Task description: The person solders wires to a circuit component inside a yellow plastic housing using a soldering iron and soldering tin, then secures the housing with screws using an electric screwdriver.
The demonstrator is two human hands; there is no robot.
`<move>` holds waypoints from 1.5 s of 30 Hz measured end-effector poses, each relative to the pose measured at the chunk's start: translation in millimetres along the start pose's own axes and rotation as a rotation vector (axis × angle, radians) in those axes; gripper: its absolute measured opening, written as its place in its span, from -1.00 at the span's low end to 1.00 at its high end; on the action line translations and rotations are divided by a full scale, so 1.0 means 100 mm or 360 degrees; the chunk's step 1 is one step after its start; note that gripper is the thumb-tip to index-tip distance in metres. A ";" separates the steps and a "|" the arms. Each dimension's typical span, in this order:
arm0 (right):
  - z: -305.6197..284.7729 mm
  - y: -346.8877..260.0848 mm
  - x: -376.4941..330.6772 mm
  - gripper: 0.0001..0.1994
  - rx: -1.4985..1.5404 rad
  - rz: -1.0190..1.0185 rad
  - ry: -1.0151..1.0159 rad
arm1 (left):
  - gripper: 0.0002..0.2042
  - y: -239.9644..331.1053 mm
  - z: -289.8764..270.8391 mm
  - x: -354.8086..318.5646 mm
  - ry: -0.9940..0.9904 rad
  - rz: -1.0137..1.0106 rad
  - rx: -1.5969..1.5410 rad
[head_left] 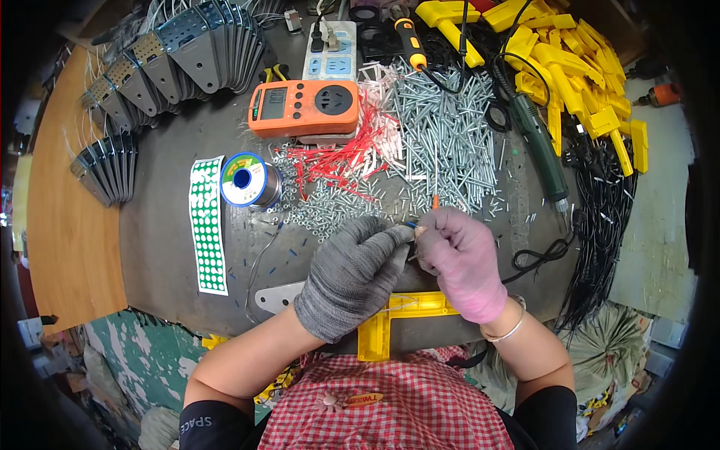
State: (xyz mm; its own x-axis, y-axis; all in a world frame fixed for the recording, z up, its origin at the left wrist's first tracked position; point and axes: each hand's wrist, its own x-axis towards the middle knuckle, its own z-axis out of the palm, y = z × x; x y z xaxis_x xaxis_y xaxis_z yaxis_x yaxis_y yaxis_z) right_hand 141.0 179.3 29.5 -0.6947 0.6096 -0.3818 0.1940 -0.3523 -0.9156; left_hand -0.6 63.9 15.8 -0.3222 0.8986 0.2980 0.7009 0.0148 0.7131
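Left hand [352,274] and right hand [461,262] pinch a small blue-tipped wire [410,224] together above the yellow bracket [390,319] on the table [165,247].

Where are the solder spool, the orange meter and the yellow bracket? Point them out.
solder spool [244,179]: head view, on its blue and white face.
orange meter [304,107]: head view, middle of its front.
yellow bracket [375,335]: head view, its upright leg beneath the hands.

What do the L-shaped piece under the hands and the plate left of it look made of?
L-shaped piece: likely moulded plastic, bright yellow with a smooth, dull sheen. Plate: apparently bare sheet metal, pale grey, flat, with a punched hole. Both hands, left and right, wear knit gloves.
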 end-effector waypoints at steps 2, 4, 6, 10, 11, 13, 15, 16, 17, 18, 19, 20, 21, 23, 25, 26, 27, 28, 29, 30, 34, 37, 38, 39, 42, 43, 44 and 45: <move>-0.03 0.01 -0.02 -0.90 -0.0092 -0.0071 0.0002 | -0.77 0.00 0.00 -0.01 0.0026 -0.0204 -0.0185; -0.07 0.00 -0.03 -0.94 -0.0015 -0.0016 0.0020 | -0.78 -0.02 -0.02 -0.03 0.0048 -0.0286 -0.0243; -0.10 -0.03 -0.09 -0.95 -0.0044 -0.0063 -0.0003 | -0.79 0.00 -0.04 -0.04 0.0097 -0.0323 -0.0256; -0.12 -0.03 -0.13 -0.96 -0.0159 -0.0162 -0.0002 | -0.82 0.07 -0.10 -0.02 -0.0007 -0.0264 -0.0273; -0.11 -0.03 -0.13 -0.96 -0.0157 -0.0161 -0.0002 | -0.81 0.09 -0.11 -0.02 -0.0013 -0.0260 -0.0262; -0.09 -0.04 -0.14 -0.97 -0.0272 -0.0231 -0.0009 | -0.81 0.08 -0.10 -0.02 -0.0021 -0.0258 -0.0248; -0.09 -0.06 -0.15 -0.97 -0.0226 -0.0208 -0.0005 | -0.77 0.04 -0.06 -0.02 0.0116 -0.0154 -0.0238; -0.09 -0.07 -0.16 -0.97 -0.0182 -0.0186 0.0003 | -0.77 0.04 -0.06 -0.02 0.0117 -0.0157 -0.0236; -0.09 -0.06 -0.16 -0.97 -0.0181 -0.0183 0.0004 | -0.77 0.04 -0.07 -0.03 0.0083 -0.0151 -0.0233; -0.08 -0.05 -0.16 -0.97 -0.0177 -0.0188 -0.0003 | -0.76 0.04 -0.07 -0.03 0.0049 -0.0145 -0.0231; -0.07 -0.04 -0.15 -0.97 -0.0174 -0.0192 -0.0009 | -0.76 0.04 -0.07 -0.04 0.0046 -0.0146 -0.0232; -0.07 -0.03 -0.15 -0.97 -0.0173 -0.0189 -0.0008 | -0.76 0.03 -0.07 -0.04 0.0010 -0.0139 -0.0236; -0.08 -0.03 -0.14 -0.96 -0.0301 -0.0207 -0.0022 | -0.75 0.02 -0.08 -0.04 -0.0026 -0.0131 -0.0239; -0.09 -0.06 -0.11 -0.94 -0.0429 -0.0224 -0.0040 | -0.75 -0.05 -0.08 0.00 0.0000 0.0076 -0.0173; -0.15 -0.16 -0.08 -0.90 -0.0254 0.0171 -0.0285 | -0.75 -0.11 -0.10 -0.02 0.0028 0.0281 -0.0104; -0.17 -0.16 -0.07 -0.90 -0.0253 0.0171 -0.0287 | -0.75 -0.15 -0.11 -0.04 -0.0056 0.0324 -0.0173; -0.19 -0.16 -0.06 -0.89 -0.0150 0.0224 -0.0371 | -0.75 -0.17 -0.11 -0.06 -0.0140 0.0367 -0.0243; -0.21 -0.17 -0.05 -0.88 -0.0047 0.0276 -0.0456 | -0.74 -0.16 -0.08 -0.08 -0.0167 0.0383 -0.0296; -0.22 -0.15 -0.04 -0.88 -0.0045 0.0279 -0.0455 | -0.74 -0.15 -0.07 -0.08 -0.0171 0.0382 -0.0297; -0.22 -0.11 -0.02 -0.87 0.0071 0.0340 -0.0569 | -0.73 -0.13 -0.07 -0.07 -0.0209 0.0377 -0.0309; -0.40 -0.06 0.04 -0.83 -0.0312 0.0357 -0.0765 | -0.67 -0.14 -0.11 -0.09 -0.0261 0.0368 -0.0232; -0.44 -0.07 0.01 -0.85 -0.0041 0.0566 -0.0754 | -0.66 -0.18 -0.08 -0.07 -0.0274 0.0452 -0.0231; -0.41 -0.08 0.01 -0.85 -0.0037 0.0568 -0.0754 | -0.65 -0.20 -0.05 -0.06 -0.0309 0.0531 -0.0282; -0.35 -0.11 0.00 -0.88 0.0062 0.0537 -0.0654 | -0.65 -0.20 -0.06 -0.05 -0.0313 0.0528 -0.0283; -0.42 -0.04 -0.02 -0.87 0.0009 0.0387 -0.0531 | -0.61 -0.21 -0.11 -0.04 -0.0299 0.0424 -0.0209; -0.46 -0.01 -0.03 -0.83 -0.0146 0.0267 -0.0509 | -0.59 -0.23 -0.09 -0.04 -0.0332 0.0463 -0.0183; -0.46 -0.02 -0.02 -0.83 -0.0140 0.0272 -0.0508 | -0.57 -0.25 -0.08 -0.04 -0.0366 0.0500 -0.0157; -0.44 -0.05 0.01 -0.81 -0.0554 0.0161 -0.0469 | -0.57 -0.23 -0.09 -0.04 -0.0373 0.0495 -0.0159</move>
State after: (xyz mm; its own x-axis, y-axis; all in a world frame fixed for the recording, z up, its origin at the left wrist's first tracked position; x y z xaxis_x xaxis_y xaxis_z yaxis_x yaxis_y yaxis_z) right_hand 169.4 212.7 27.8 -0.8177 0.3390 -0.4652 0.4568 -0.1095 -0.8828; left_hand -21.4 56.5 3.5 0.0577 0.9292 0.3651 0.6731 -0.3063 0.6731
